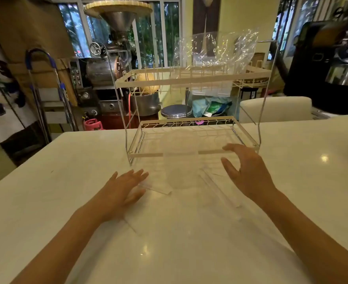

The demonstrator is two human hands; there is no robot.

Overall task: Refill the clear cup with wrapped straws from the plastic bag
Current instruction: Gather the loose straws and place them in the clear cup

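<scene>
A clear cup stands on the white counter just in front of a two-tier wire rack, faint against the pale surface. Wrapped straws lie flat on the counter around the cup's base, some angling down to the right. A crumpled clear plastic bag sits on the rack's upper shelf. My left hand hovers flat with fingers apart, left of the cup and over the straws' left end. My right hand is open, fingers spread, just right of the cup. Neither hand holds anything.
The wire rack stands at the counter's far side, its lower tray right behind the cup. The white counter stretches wide to left and right. Beyond it are metal machines, a stool and a white chair back.
</scene>
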